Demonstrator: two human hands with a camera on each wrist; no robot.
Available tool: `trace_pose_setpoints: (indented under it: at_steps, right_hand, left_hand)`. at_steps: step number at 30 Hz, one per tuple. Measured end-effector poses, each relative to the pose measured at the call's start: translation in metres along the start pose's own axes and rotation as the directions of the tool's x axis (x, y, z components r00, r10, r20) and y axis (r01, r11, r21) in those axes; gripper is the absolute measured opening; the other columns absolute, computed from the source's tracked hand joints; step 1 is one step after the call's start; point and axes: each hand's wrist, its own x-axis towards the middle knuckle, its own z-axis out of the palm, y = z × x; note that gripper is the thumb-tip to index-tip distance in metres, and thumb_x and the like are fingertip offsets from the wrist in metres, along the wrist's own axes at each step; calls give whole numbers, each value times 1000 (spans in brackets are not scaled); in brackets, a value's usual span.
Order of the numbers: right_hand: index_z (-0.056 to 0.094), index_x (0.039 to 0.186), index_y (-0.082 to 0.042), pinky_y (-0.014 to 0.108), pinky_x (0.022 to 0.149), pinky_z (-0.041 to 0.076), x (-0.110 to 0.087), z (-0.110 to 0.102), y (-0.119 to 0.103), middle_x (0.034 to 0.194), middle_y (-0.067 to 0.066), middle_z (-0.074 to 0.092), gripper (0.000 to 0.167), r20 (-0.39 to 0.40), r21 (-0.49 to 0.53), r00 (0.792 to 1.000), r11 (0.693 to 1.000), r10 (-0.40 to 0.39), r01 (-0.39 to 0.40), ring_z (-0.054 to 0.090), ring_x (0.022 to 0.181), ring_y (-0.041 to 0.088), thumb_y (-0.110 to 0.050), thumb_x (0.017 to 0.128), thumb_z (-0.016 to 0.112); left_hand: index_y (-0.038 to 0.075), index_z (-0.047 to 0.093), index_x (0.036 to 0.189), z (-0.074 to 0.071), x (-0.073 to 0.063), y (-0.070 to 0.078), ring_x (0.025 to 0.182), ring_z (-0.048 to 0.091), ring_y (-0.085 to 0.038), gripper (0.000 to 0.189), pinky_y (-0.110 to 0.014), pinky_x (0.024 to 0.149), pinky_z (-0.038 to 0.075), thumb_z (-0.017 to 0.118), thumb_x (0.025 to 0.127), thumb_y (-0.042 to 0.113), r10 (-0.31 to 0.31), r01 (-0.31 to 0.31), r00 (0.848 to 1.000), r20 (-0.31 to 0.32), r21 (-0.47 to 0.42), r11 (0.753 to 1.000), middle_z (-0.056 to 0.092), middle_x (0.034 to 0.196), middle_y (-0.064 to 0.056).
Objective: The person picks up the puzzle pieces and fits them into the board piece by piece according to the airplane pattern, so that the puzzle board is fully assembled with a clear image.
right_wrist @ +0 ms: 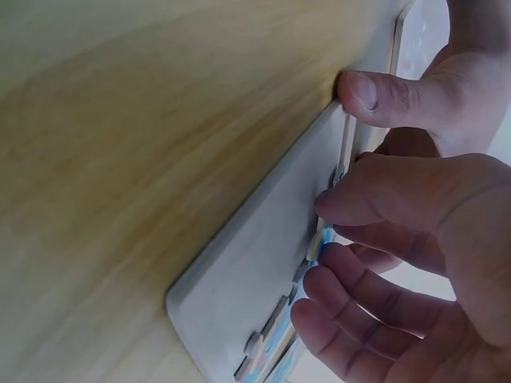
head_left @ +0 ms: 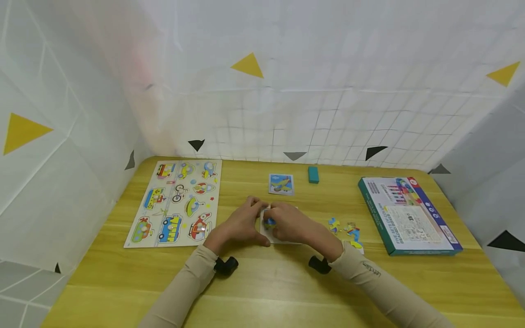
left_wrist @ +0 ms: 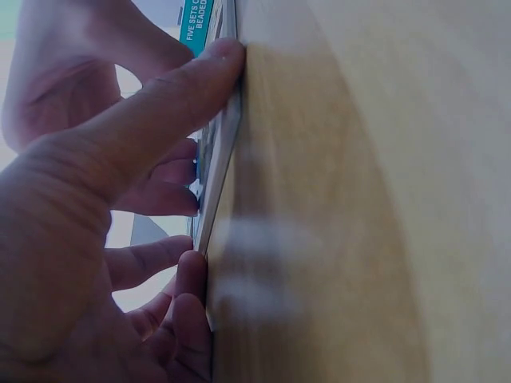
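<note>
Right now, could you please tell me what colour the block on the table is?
The block is teal; the head view shows it best.

My right hand (head_left: pixel 293 223) is hiding part of the pale square board (right_wrist: pixel 247 259); the head view is cropping my beige fabric sleeves (head_left: pixel 385 282) and blurring fine print (head_left: pixel 416 224) on the teal-edged cardboard box (head_left: pixel 384 234).

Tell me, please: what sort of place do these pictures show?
Probably a screened-off activity booth indoors: patterned white sheeting stands behind and beside a wooden table, and a vehicle picture board lies on it. The wider room is not visible.
</note>
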Motion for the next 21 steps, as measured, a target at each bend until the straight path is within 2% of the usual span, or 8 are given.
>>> trace_pose_setpoints:
  at_steps: [7,14,21]
  right_hand:
    - [75,104,-10,34,70,48,1,1,2,95,5,63,24,-8,-8,1000,1000,-9,9,52,79,16,-8,81,81]
    - [76,97,-10,33,65,46,2,-1,2,88,6,61,17,6,16,1000,1000,-26,26,50,73,16,-2,83,78]
    - [77,98,-9,33,68,47,5,-3,2,88,6,63,16,12,26,1000,999,-23,23,52,76,16,-1,84,78]
  left_hand:
    - [14,45,148,1,1,-1,114,54,-18,101,-33,91,48,93,65,47,-2,2,1000,3,-6,1000,35,143,-5]
    - [14,43,149,1,2,-2,114,55,-18,102,-33,92,48,93,66,46,-1,1,1000,3,3,1000,34,144,-6]
    - [13,44,148,1,2,-3,114,54,-18,102,-33,94,47,93,66,45,4,-4,1000,0,1,1000,35,142,-6]
